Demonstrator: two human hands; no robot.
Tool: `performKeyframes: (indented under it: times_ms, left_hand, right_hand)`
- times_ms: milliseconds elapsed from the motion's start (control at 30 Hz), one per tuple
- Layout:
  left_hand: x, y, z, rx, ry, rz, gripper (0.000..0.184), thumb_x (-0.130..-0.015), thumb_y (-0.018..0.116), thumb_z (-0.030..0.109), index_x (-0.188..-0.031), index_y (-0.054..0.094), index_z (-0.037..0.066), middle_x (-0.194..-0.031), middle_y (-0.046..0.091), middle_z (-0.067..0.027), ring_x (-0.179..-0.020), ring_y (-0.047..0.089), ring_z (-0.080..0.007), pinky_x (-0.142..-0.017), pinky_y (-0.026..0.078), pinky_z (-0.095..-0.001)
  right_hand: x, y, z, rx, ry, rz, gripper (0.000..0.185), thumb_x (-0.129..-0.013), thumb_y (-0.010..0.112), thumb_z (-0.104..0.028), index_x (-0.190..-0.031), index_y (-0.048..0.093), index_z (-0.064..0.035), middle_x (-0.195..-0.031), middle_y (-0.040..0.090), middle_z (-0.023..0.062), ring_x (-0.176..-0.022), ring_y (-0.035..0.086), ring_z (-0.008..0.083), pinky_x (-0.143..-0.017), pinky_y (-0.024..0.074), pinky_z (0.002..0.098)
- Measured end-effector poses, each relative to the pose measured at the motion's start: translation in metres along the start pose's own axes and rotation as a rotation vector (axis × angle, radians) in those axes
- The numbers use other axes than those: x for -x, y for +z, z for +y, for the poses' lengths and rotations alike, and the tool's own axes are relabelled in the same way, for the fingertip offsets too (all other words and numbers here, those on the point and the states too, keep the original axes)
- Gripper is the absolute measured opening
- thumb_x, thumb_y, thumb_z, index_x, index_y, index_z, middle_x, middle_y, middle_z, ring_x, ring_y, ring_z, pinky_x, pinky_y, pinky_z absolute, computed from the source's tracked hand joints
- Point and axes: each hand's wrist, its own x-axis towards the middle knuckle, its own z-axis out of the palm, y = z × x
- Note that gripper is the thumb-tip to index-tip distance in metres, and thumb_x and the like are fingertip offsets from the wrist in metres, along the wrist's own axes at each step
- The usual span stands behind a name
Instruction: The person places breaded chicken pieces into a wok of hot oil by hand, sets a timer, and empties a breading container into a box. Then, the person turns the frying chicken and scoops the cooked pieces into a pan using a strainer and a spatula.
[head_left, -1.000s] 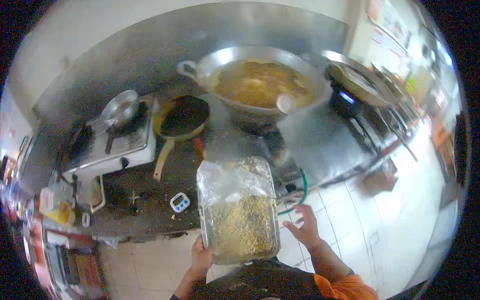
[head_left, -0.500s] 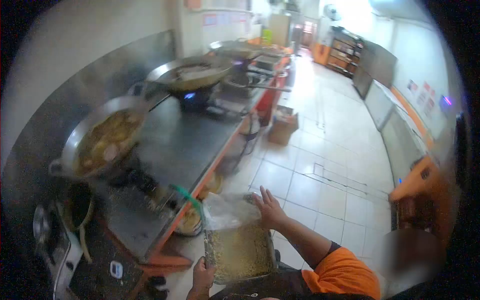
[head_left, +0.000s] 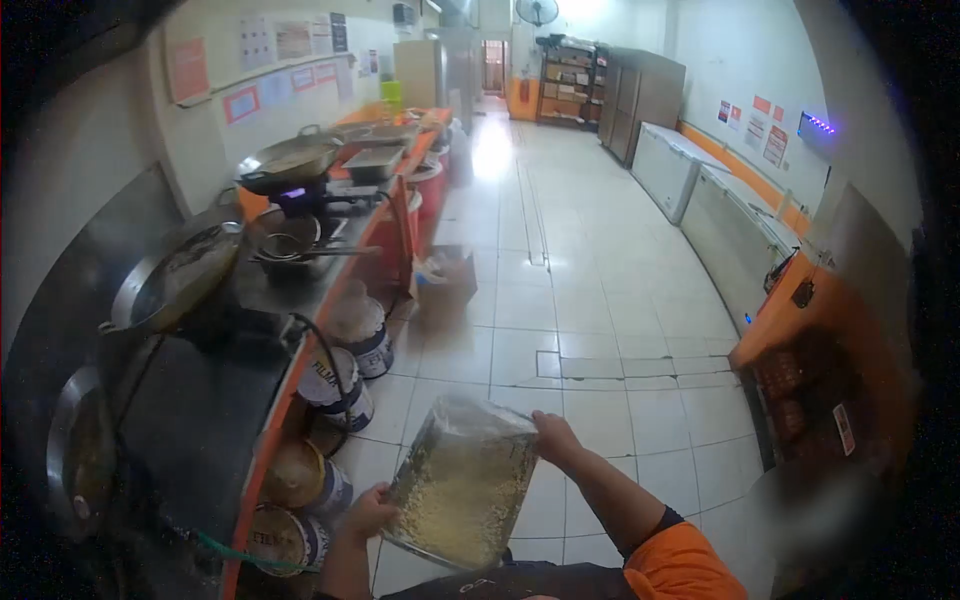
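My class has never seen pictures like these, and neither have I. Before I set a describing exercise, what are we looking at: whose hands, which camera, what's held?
There is no machine: these are one person's bare hands. A single camera, worn on that person's head and looking forward and down, takes every picture. The left hand and right hand grip opposite sides of a tray. Inside lies something pale and crumbly, with clear plastic toward the far end. On the left, large pans stand along a dark counter, with buckets below.
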Motion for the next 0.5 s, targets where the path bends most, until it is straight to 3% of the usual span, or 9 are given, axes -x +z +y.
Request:
performKeyframes:
  times_ms: [167,233,267,367,500]
  left_hand:
    - [-0.092,0.001,0.054,-0.019,0.003,-0.057,0.057,-0.06,0.055,-0.006,-0.115,0.039,-0.001,-0.093,0.054,-0.0086,-0.077,0.052,-0.0145,-0.065,0.042,-0.0264]
    - [-0.142,-0.01,0.06,-0.087,0.111,-0.126,0.066,-0.059,0.057,-0.006,-0.121,0.034,0.0,-0.099,0.052,-0.0087,-0.079,0.052,-0.0144,-0.066,0.042,-0.0259]
    - [-0.168,-0.01,0.069,-0.077,0.056,-0.148,0.067,-0.059,0.057,-0.007,-0.121,0.034,0.0,-0.099,0.052,-0.0082,-0.08,0.051,-0.0139,-0.066,0.042,-0.0255]
    - [-0.235,-0.017,0.091,-0.035,-0.051,-0.236,0.068,-0.057,0.058,-0.007,-0.12,0.035,0.0,-0.099,0.052,-0.0066,-0.08,0.052,-0.0124,-0.066,0.042,-0.0243]
    - [-0.354,-0.019,0.146,-0.048,-0.071,-0.379,0.066,-0.056,0.058,-0.007,-0.118,0.038,0.0,-0.094,0.054,-0.0039,-0.077,0.052,-0.0109,-0.065,0.042,-0.0237]
  right_hand:
    - [-0.06,-0.021,0.045,-0.103,0.043,0.047,0.026,-0.07,0.047,-0.008,-0.093,0.055,0.0019,-0.081,0.056,0.0219,-0.077,0.053,0.0353,-0.068,0.0429,0.0367]
    - [-0.091,-0.01,0.073,-0.268,0.011,0.178,0.024,-0.07,0.047,-0.008,-0.089,0.057,0.0021,-0.08,0.056,0.0224,-0.076,0.054,0.0347,-0.067,0.0431,0.0356]
    - [-0.109,-0.008,0.086,-0.348,-0.003,0.248,0.023,-0.069,0.047,-0.008,-0.088,0.057,0.0021,-0.08,0.055,0.0226,-0.076,0.054,0.0345,-0.067,0.0433,0.0351]
    - [-0.153,-0.028,0.103,-0.421,0.085,0.261,0.022,-0.07,0.046,-0.007,-0.084,0.059,0.0023,-0.076,0.058,0.0192,-0.07,0.057,0.0278,-0.064,0.0437,0.0312]
    - [-0.214,-0.04,0.147,-0.825,0.313,0.299,0.021,-0.069,0.048,-0.007,-0.084,0.058,0.0041,-0.072,0.06,0.0107,-0.064,0.055,0.0169,-0.058,0.0421,0.0254]
